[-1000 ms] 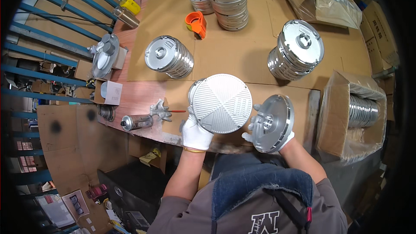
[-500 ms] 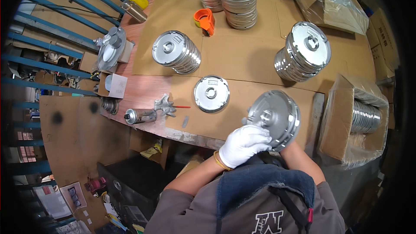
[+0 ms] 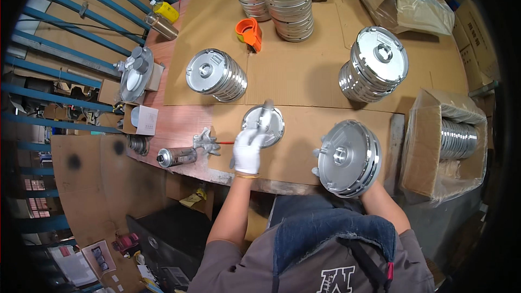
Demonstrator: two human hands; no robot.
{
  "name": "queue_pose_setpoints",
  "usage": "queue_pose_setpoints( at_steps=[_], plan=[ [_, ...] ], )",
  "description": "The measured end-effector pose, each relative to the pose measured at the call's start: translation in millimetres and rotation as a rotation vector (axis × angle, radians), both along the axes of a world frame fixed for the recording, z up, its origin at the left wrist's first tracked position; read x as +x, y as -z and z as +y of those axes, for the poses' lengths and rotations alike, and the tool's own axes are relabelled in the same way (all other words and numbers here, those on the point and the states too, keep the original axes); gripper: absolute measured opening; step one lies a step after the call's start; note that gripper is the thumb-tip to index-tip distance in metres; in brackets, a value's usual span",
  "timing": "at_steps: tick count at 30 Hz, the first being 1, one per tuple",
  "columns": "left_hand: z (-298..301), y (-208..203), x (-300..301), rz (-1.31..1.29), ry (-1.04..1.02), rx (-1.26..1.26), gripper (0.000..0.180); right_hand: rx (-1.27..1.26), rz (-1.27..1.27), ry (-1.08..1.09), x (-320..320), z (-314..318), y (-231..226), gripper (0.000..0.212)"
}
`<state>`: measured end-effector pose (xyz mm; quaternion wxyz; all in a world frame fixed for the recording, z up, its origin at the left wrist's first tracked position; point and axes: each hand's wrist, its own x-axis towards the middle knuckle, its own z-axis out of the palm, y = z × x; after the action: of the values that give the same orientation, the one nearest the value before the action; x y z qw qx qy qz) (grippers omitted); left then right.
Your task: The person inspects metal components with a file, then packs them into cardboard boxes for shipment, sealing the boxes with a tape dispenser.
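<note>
The left hand (image 3: 247,154) is over a silver disc (image 3: 277,130) that lies on cardboard (image 3: 304,76) on the counter (image 3: 176,113). Its fingers are blurry, so I cannot tell if they pinch anything. The right hand (image 3: 317,153) holds a little stack of grey discs (image 3: 355,165) from behind, and its fingers curl round the rim. At the right, an open brown box (image 3: 417,160), lined with clear plastic (image 3: 473,100), has shiny discs (image 3: 458,140) in a row on their edges. The box behind it (image 3: 413,20) has clear plastic over it, and I cannot tell what is inside. At the left, a spray can (image 3: 177,157) lies near a dirty glove (image 3: 207,141)
</note>
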<state>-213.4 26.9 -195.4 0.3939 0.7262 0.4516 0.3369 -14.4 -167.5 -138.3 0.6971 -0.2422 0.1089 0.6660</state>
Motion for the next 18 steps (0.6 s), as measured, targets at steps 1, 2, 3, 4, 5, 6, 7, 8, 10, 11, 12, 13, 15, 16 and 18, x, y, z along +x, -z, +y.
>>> queue_pose_setpoints(
  at_steps=[1, 2, 3, 4, 5, 6, 7, 8, 10, 11, 12, 13, 15, 16, 18],
  plan=[
    [-2.0, -15.1, 0.8, -0.296, -0.028, -0.294, 0.016, -0.005, -0.126, -0.032, 0.3, -0.8, 2.4, 0.048],
    [-1.6, -26.2, -1.1, -0.595, -0.062, -0.583, 0.018, 0.001, -0.124, -0.036, 0.1, 0.4, 1.4, 0.048],
    [2.0, -25.6, -10.6, -0.841, 0.045, -0.722, 0.028, 0.039, 0.029, -0.001, -0.1, 1.5, -0.3, 0.046],
    [0.1, -29.3, -10.6, -0.841, 0.042, -0.715, 0.028, 0.075, 0.181, 0.034, -0.3, 2.7, -1.1, 0.044],
    [-4.2, -34.6, -9.2, -1.046, -0.028, -0.943, 0.033, 0.078, 0.185, 0.028, -1.5, 3.4, 0.4, 0.044],
    [-6.9, -37.7, -10.0, -1.25, -0.101, -1.172, 0.037, 0.05, 0.146, 0.019, -2.7, 4.1, 2.9, 0.044],
    [-7.4, -30.0, -17.5, -1.421, 0.074, -1.276, 0.045, 0.023, 0.107, 0.011, -4.2, 5.0, 4.3, 0.044],
    [-9.9, -33.3, -16.2, -1.424, 0.069, -1.274, 0.045, 0.021, 0.108, 0.007, -4.7, 5.1, 4.7, 0.044],
    [-17.2, -41.4, -11.0, -1.474, 0.066, -1.329, 0.047, 0.045, 0.094, -0.003, -5.4, 5.2, 5.2, 0.044],
    [-19.1, -40.5, -11.4, -1.475, 0.095, -1.335, 0.048, 0.042, 0.094, -0.006, -6.0, 5.0, 4.4, 0.044],
    [-20.7, -40.6, -11.2, -1.478, 0.092, -1.336, 0.048, 0.063, 0.123, -0.015, -6.5, 5.1, 3.0, 0.046],
    [-22.3, -41.4, -10.3, -1.465, 0.1, -1.333, 0.047, 0.083, 0.151, -0.022, -7.0, 5.5, 1.1, 0.048],
    [-30.7, -49.0, -4.6, -1.451, 0.106, -1.34, 0.046, 0.016, 0.185, -0.008, -9.6, 13.5, -15.5, 0.048],
    [-38.2, -56.2, 0.2, -1.28, 0.02, -1.191, 0.04, -0.045, 0.218, 0.003, -9.9, 15.3, -19.8, 0.048],
    [-50.9, -66.6, 6.4, -1.112, -0.046, -1.053, 0.034, 0.04, 0.046, -0.119, -5.9, 13.2, -0.2, 0.046]
  ],
)
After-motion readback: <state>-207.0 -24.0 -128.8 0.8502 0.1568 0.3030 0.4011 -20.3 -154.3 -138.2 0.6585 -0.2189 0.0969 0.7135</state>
